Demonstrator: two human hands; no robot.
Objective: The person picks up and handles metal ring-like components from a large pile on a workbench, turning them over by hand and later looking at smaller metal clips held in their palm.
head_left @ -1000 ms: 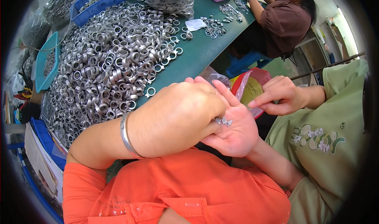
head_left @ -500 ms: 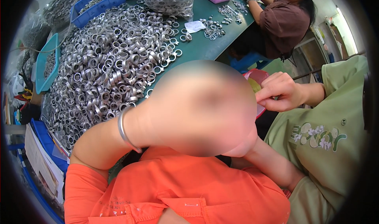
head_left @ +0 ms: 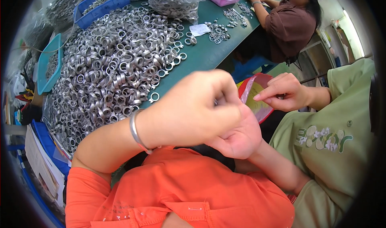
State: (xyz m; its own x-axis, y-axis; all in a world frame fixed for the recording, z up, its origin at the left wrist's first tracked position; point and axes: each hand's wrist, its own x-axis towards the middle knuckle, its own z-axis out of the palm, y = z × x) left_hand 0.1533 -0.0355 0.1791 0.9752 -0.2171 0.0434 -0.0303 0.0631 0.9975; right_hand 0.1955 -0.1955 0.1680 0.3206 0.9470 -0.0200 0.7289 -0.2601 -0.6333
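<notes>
My left hand [head_left: 201,111], with a silver bangle [head_left: 136,129] at the wrist, is raised in front of my orange shirt. Its fingers are curled in; a small grey spot shows in the gap, but what it holds cannot be made out. Just behind and below it, partly covered, is a co-worker's hand [head_left: 243,135] with the palm showing. That person's other hand [head_left: 285,93] is pinched beside a red-rimmed bin [head_left: 261,111]. My right hand is out of sight. Beyond my left forearm lies a large pile of grey metal rings [head_left: 116,63], with one loose ring [head_left: 154,96] nearest my hand.
The green table [head_left: 209,51] also carries a blue bin [head_left: 96,15], a turquoise bin [head_left: 45,73], a clear bag of rings [head_left: 175,5] and a paper slip [head_left: 199,30]. A person in brown [head_left: 289,27] works at the far right. The green-shirted co-worker [head_left: 333,107] sits close at right.
My left hand, smeared before, is now clearer and has shifted slightly to the right. More of the co-worker's lower palm, the bin and the loose ring now shows. The ring pile looks unchanged.
</notes>
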